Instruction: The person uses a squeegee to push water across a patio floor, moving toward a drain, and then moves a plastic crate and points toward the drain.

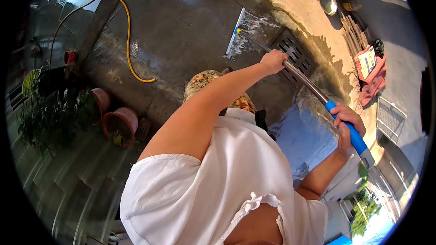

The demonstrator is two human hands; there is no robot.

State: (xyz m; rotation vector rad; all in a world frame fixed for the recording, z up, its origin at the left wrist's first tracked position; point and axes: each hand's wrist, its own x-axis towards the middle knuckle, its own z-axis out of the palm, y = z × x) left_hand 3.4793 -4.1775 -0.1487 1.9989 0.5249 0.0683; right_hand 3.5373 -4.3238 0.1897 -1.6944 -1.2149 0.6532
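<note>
I hold a floor squeegee (313, 85) slantwise in front of me, by its long metal pole with a blue grip. My left hand (274, 61) is closed round the pole, and my right hand (349, 119) is wrapped round the blue grip near its end. The wide blade (234, 36) of the squeegee, with a blue and yellow joint, rests on the wet concrete floor (172, 27). Foamy water (254, 22) lies along the blade's right side. Close by, a dark slotted drain grate (293, 51) is set into the floor, partly behind the pole.
A yellow hose (128, 31) curves over the floor at the left. Potted plants (59, 113) and reddish pots (121, 124) stand below it. To the right are a metal basin (327, 2), stacked wood (354, 34), a red cloth (373, 81) and a wire rack (390, 119).
</note>
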